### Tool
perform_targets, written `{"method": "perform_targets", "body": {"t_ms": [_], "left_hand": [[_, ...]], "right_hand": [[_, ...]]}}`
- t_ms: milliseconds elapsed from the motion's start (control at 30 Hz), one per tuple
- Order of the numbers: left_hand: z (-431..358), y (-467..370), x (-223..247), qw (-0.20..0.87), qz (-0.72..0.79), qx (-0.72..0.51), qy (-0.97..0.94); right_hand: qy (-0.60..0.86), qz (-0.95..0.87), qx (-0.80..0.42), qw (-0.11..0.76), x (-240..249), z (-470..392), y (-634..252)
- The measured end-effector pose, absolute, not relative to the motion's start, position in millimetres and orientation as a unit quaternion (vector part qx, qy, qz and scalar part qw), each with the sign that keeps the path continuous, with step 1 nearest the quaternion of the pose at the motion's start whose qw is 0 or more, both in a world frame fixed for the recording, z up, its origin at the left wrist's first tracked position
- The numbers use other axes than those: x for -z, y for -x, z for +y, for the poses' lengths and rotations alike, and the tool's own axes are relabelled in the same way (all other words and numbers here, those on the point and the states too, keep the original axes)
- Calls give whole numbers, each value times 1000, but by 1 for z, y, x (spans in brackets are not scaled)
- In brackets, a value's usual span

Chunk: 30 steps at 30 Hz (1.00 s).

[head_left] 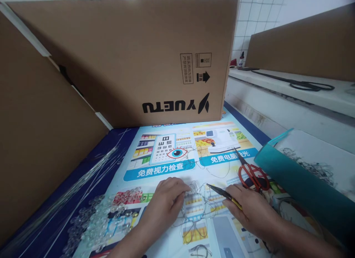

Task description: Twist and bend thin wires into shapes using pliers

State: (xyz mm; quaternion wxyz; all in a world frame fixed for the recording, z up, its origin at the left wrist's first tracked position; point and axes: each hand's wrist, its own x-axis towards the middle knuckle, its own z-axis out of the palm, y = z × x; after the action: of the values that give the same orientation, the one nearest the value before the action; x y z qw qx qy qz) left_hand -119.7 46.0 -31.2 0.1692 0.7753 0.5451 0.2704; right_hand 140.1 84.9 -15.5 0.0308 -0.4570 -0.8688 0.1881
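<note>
My left hand is closed, thumb and forefinger pinching the edge of a thin wire piece bent into loops. In my right hand is a pair of long-nose pliers with dark jaws and some yellow on the handle. The pliers' tip points left and lies close to the wire; whether they touch, I cannot tell. More wire loops lie on the printed sheet below the hands. Red-handled scissors rest just beyond my right hand.
Clear beads are heaped at left, beside long straight wires. At right stands a teal-edged box holding tangled wire. A cardboard panel rises behind the sheet. Black scissors and a small bottle sit on a ledge.
</note>
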Motion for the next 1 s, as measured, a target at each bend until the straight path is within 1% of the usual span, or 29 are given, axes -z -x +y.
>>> {"method": "perform_targets", "body": {"t_ms": [567,1000], "left_hand": [[46,117,34,174,535,-243,-790],[46,117,30,186,543,-241,-783]], "right_hand": [[450,-878,-156,43,20,83,-142],[454,-875,-164,33,20,84,-142]]}}
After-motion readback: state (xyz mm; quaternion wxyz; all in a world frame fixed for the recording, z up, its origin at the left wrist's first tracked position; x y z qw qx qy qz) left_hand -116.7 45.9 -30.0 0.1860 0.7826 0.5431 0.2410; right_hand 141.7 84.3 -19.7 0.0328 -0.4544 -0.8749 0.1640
